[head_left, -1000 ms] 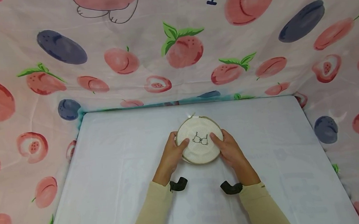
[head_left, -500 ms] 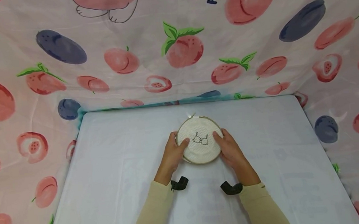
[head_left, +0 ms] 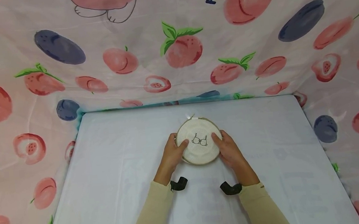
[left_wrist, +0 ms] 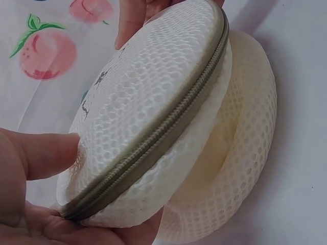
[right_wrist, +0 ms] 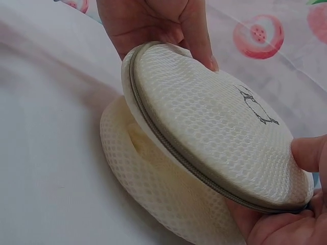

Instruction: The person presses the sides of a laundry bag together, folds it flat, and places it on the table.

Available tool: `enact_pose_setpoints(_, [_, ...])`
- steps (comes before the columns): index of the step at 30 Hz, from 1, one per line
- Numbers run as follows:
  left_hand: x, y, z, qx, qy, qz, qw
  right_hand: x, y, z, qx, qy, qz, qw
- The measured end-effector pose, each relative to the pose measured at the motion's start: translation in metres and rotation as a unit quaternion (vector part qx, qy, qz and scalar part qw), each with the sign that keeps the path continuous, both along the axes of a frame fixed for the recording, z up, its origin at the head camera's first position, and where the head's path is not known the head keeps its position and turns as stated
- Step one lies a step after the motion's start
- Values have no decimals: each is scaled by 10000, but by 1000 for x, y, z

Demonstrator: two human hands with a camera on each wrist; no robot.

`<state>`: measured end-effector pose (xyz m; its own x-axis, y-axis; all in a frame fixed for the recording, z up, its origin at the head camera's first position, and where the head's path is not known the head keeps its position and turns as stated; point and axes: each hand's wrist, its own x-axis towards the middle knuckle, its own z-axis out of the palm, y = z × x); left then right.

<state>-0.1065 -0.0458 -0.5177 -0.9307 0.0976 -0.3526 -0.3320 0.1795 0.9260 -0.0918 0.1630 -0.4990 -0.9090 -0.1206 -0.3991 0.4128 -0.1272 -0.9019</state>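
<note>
A round cream mesh pouch with an olive zipper rim and a small black bra drawing on its lid is held between both hands above the white table. My left hand grips its left edge, thumb on the lid. My right hand grips the right edge the same way. In the left wrist view the lid is tilted up off the lower half, so the pouch gapes. The right wrist view shows the same gap between lid and base.
A pink cloth printed with peaches and plums hangs behind and along both sides of the table. Black wrist camera mounts sit at both cuffs. Bare white tabletop lies left, right and in front of the hands.
The pouch and both hands stay almost where they were; the thumbs have shifted slightly on the lid.
</note>
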Motion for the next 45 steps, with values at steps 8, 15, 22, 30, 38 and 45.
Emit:
enact_pose_setpoints(8, [0, -1, -4, 15, 56, -30, 10000, -3, 2, -19, 117, -13, -54, 9999])
enact_pose_setpoints(15, [1, -2, -7, -134, 105, -77, 9998, -3, 2, -31, 282, 139, -124, 9994])
enact_pose_setpoints(22, [2, -5, -11, -191, 187, -151, 9995, 0, -2, -32, 516, 198, -175, 9983])
enact_pose_setpoints(30, [5, -9, -11, -578, 358, -287, 9973, 3, -4, -36, 798, 158, -240, 9964])
enact_pose_setpoints(38, [13, -8, -11, -876, 395, -282, 9950, 7, 0, -42, 1346, 383, -214, 9899])
enact_pose_setpoints(45, [22, -6, -8, -1339, 670, -311, 9882, 15, 6, -34, 3157, 1137, 230, 9417])
